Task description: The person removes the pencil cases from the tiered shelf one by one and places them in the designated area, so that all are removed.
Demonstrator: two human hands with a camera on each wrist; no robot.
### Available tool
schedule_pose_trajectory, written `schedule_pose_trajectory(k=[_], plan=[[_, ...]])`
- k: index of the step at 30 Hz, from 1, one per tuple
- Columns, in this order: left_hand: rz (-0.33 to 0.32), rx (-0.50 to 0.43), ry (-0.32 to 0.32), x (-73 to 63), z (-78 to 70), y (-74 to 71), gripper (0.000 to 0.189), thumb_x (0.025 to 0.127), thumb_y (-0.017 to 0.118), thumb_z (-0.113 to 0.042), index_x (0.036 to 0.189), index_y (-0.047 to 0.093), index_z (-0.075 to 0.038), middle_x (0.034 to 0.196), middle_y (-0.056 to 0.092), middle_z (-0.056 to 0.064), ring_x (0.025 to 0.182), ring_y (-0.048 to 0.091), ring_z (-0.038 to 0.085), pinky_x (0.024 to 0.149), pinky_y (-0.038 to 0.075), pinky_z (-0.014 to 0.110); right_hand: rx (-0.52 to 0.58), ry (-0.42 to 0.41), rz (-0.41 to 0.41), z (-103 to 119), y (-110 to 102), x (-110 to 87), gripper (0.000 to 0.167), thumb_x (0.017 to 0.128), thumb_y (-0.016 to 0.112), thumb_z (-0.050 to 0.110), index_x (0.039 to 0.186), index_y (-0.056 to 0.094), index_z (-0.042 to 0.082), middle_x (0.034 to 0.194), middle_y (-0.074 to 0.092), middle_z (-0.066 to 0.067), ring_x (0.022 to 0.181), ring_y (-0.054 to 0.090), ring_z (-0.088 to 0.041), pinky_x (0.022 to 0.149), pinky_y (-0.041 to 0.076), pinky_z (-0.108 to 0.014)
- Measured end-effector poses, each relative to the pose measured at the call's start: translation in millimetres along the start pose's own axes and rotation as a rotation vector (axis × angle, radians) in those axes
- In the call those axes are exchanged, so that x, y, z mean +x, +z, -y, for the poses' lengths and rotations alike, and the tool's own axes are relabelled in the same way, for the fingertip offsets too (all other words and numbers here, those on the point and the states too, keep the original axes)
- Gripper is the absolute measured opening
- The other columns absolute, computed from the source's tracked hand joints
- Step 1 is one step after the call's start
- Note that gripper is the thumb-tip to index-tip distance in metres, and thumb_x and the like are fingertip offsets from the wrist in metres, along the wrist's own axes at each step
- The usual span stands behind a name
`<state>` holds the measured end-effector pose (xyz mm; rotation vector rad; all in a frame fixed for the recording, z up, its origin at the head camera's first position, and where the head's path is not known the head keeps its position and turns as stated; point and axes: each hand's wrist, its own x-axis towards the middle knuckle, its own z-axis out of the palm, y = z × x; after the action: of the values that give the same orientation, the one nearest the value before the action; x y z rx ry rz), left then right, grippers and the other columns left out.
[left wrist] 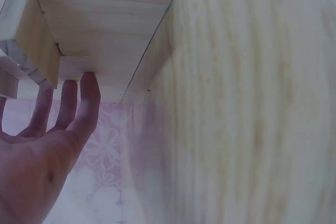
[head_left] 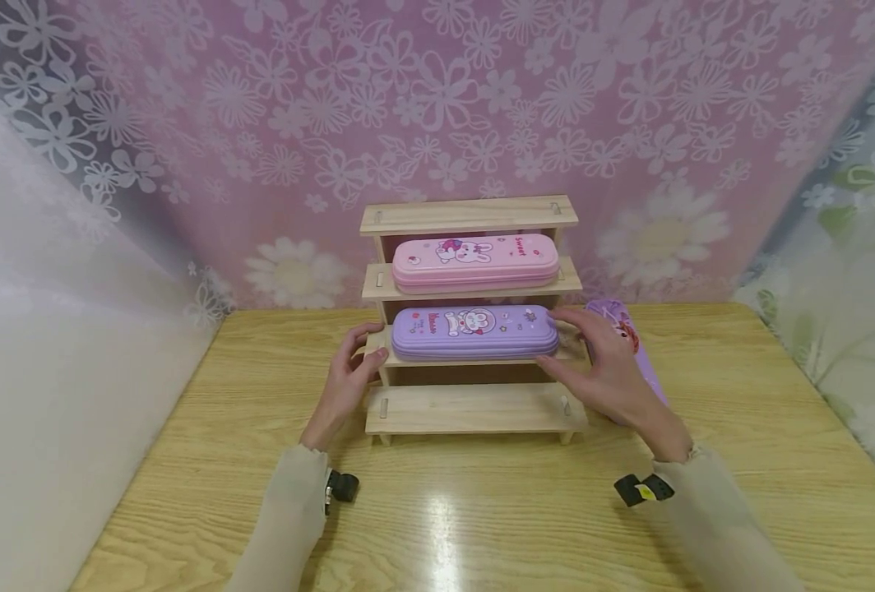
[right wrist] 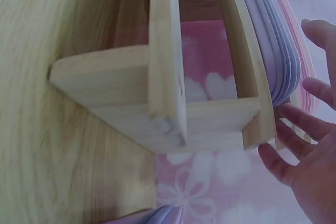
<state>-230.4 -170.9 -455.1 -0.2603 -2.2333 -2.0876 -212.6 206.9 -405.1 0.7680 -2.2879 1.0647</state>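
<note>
A wooden step rack (head_left: 474, 409) with several shelves stands on the table. On its third shelf from the top lies a purple pencil case (head_left: 474, 333) with a cartoon figure; a pink pencil case (head_left: 474, 261) lies one shelf higher. My left hand (head_left: 347, 374) grips the left end of the purple case's shelf, thumb at its front. In the left wrist view, that hand's fingertips (left wrist: 90, 80) reach the side panel. My right hand (head_left: 604, 366) is at the purple case's right end, fingers spread, thumb by the shelf's front edge.
Another purple pencil case (head_left: 645, 370) lies right of the rack, partly behind my right hand. The wood-grain table (head_left: 437, 501) extends around the rack. A pink floral curtain (head_left: 482, 99) hangs behind, with pale fabric at both sides.
</note>
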Motion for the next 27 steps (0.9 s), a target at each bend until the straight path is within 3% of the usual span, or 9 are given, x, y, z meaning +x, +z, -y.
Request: schedule_pose_trajectory(k=[5, 8, 12, 17, 21, 27], plan=[[-0.005, 0.004, -0.001, 0.1, 2.5, -0.5, 0.041, 0.102, 0.059, -0.014, 0.143, 0.051, -0.014, 0.135, 0.055, 0.014, 0.104, 0.063, 0.022, 0.090, 0.059, 0.051, -0.023, 0.061, 0.077, 1, 5, 7.2, 0.063, 0.080, 0.087, 0.013, 0.137, 0.062, 0.008, 0.138, 0.063, -0.014, 0.131, 0.054, -0.035, 0.111, 0.038, -0.038], [0.001, 0.008, -0.002, -0.3, 2.8, -0.8, 0.042, 0.102, 0.059, -0.015, 0.143, 0.051, -0.014, 0.136, 0.054, 0.014, 0.104, 0.063, 0.022, 0.089, 0.059, 0.049, -0.034, 0.060, 0.105, 0, 8, 9.8, 0.060, 0.080, 0.086, 0.015, 0.135, 0.062, 0.007, 0.133, 0.065, -0.015, 0.123, 0.058, -0.033, 0.105, 0.040, -0.047], [0.009, 0.014, 0.003, 0.0, 2.9, -0.9, 0.042, 0.102, 0.059, -0.016, 0.143, 0.050, -0.014, 0.137, 0.054, 0.014, 0.105, 0.062, 0.023, 0.088, 0.060, 0.047, -0.016, 0.065, 0.104, -2, 11, 10.5, 0.058, 0.077, 0.089, 0.013, 0.128, 0.063, 0.004, 0.125, 0.067, -0.013, 0.117, 0.059, -0.028, 0.100, 0.042, -0.039], [0.008, 0.019, 0.008, 1.0, 3.4, -0.9, 0.042, 0.102, 0.059, -0.016, 0.143, 0.050, -0.014, 0.137, 0.054, 0.014, 0.105, 0.063, 0.024, 0.086, 0.060, 0.044, 0.053, 0.143, 0.113, 1, 9, 8.1, 0.062, 0.071, 0.094, 0.014, 0.122, 0.060, 0.004, 0.121, 0.063, -0.011, 0.113, 0.054, -0.020, 0.096, 0.041, -0.029], [0.007, 0.008, 0.009, 0.8, 3.4, -0.1, 0.042, 0.102, 0.059, -0.015, 0.143, 0.051, -0.013, 0.136, 0.054, 0.015, 0.104, 0.063, 0.024, 0.086, 0.060, 0.043, 0.092, 0.222, 0.150, 6, 2, 5.6, 0.073, 0.069, 0.097, 0.016, 0.128, 0.056, 0.005, 0.119, 0.060, -0.010, 0.105, 0.051, -0.017, 0.089, 0.041, -0.025], [0.002, -0.002, 0.005, 1.0, 3.2, 0.5, 0.041, 0.102, 0.058, -0.014, 0.143, 0.051, -0.013, 0.135, 0.054, 0.013, 0.104, 0.063, 0.023, 0.085, 0.060, 0.041, -0.014, 0.306, 0.241, 10, -8, 1.8, 0.083, 0.070, 0.096, 0.029, 0.141, 0.057, 0.012, 0.116, 0.054, -0.009, 0.096, 0.048, -0.017, 0.080, 0.043, -0.027]])
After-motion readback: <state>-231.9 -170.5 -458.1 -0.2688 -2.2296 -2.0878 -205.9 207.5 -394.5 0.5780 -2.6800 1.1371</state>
